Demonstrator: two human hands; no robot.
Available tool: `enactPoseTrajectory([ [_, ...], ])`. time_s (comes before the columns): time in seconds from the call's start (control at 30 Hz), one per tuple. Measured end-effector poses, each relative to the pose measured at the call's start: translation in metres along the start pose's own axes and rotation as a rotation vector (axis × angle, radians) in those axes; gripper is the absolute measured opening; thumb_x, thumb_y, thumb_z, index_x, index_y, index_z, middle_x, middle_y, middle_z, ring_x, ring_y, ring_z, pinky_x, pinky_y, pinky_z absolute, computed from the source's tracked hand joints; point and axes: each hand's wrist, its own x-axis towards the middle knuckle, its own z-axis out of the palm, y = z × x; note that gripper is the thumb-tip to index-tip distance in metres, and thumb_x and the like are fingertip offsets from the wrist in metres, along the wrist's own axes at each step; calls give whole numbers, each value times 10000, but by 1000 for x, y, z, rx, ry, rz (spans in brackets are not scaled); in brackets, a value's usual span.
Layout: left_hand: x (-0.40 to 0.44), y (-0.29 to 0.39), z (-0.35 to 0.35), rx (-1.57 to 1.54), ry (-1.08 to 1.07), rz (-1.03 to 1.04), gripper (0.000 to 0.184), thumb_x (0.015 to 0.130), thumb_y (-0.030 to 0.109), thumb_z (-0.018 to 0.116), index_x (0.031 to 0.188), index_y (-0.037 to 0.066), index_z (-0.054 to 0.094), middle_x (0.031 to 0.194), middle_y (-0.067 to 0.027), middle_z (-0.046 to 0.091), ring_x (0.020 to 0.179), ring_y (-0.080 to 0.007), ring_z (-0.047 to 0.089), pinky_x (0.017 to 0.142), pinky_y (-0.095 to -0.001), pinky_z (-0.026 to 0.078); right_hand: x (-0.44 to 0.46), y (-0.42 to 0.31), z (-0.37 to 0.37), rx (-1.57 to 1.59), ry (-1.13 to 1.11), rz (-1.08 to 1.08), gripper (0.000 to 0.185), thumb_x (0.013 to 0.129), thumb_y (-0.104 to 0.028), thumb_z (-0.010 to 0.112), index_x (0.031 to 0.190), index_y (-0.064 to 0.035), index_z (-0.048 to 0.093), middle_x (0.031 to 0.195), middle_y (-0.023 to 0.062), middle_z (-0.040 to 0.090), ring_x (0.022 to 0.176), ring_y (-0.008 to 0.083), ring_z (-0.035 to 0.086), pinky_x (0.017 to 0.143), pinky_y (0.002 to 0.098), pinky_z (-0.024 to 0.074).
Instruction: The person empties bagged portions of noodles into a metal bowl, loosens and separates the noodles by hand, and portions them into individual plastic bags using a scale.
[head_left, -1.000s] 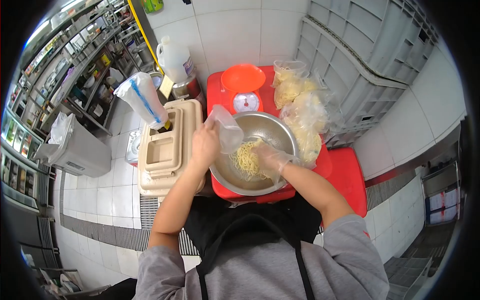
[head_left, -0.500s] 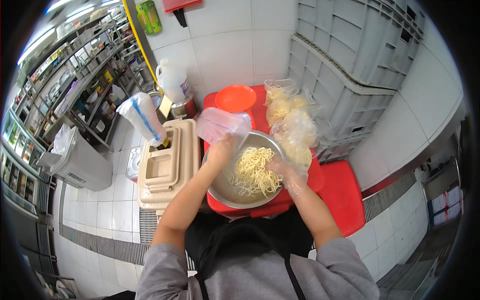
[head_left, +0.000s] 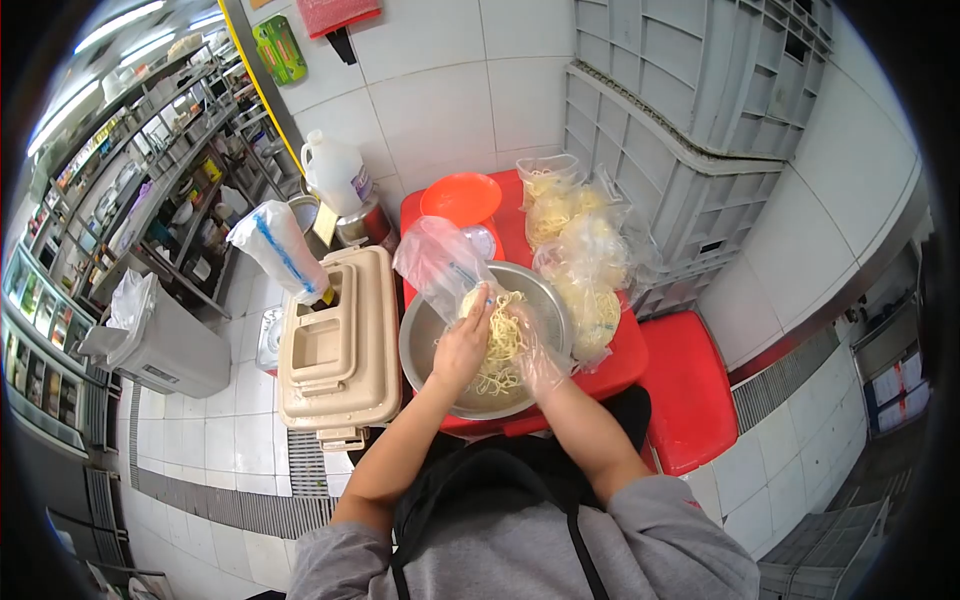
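Over the metal bowl [head_left: 418, 370], my left hand [head_left: 463, 345] is closed on the mouth of a clear plastic bag [head_left: 432, 258], its fingers straight and pressed together. The bag stretches away toward the back left. My right hand [head_left: 540, 358], in a thin clear plastic glove, is closed around a bunch of pale yellow noodles [head_left: 507, 330] right beside the left hand. Some strands reach the bag's opening, and others hang down into the bowl. The right fingertips are partly hidden by noodles and glove.
Filled noodle bags [head_left: 585, 250] lie on the red stool [head_left: 625, 350], right of the bowl. A red plate [head_left: 460, 199] is behind. To the left stands a beige lidded box [head_left: 375, 300] carrying a plastic roll [head_left: 275, 248]. Grey crates [head_left: 660, 165] are stacked at right.
My right hand has lifted the noodles up and left to the bag. My left hand has come down and right to meet it, and the bag's mouth is now against the noodles.
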Motion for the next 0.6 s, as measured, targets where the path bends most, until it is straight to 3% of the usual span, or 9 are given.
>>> enactPoseTrajectory([
  [0.1,2,-6,-11,-22,-198,-124,501,754,24,495,1252,7,441,1469,-74,256,776,-217,643,632,-352,547,-8,11,-7,0,31,-8,346,799,-111,545,1126,2,543,986,105,628,859,208,636,758,327,536],
  [0.2,-2,-18,-9,-183,-106,-34,533,746,-6,473,1276,-12,413,1465,-90,257,819,-258,645,641,-365,545,-1,17,-35,-256,128,-10,253,844,-149,505,1047,-14,574,893,92,636,743,193,651,646,313,563],
  [0.27,-2,-16,-13,-239,-100,-15,551,739,-22,465,1286,-20,401,1472,-85,240,846,-290,638,654,-375,542,-23,13,-1,-736,101,-197,255,878,-181,491,1055,-14,567,897,92,634,727,174,649,620,293,562],
  [0.33,-1,-12,-22,-266,-130,-24,567,732,-32,462,1295,-22,392,1478,-77,226,859,-314,632,670,-384,539,-15,-3,-3,-383,138,125,257,894,-178,483,1077,-14,556,938,93,631,770,166,649,646,284,560],
  [0.37,0,-10,-27,-267,-159,-42,574,730,-34,462,1299,-21,390,1480,-71,221,859,-323,629,679,-387,537,-10,3,-20,-415,32,-18,262,927,-183,453,1123,-29,536,1006,79,618,859,162,636,702,285,552],
  [0.5,-3,-11,-21,-338,-74,-39,592,725,-40,462,1310,-12,380,1483,-51,217,835,-346,627,684,-404,534,14,35,-31,-41,170,-138,352,959,-185,394,1282,-47,419,1210,89,530,1077,197,547,897,307,477],
  [0.57,-9,-15,-14,-350,-61,-79,605,721,-43,466,1317,-8,372,1484,-50,213,822,-345,630,669,-409,534,12,38,-33,-548,11,-229,398,958,-184,386,1329,-45,365,1295,105,463,1170,217,475,973,324,409],
  [0.6,-8,-13,-20,-358,-56,-96,611,718,-45,468,1320,-6,368,1484,-49,211,816,-344,631,662,-412,535,7,33,-26,-1334,-144,-394,428,955,-198,387,1352,-43,340,1333,113,427,1220,221,424,1012,335,360],
])
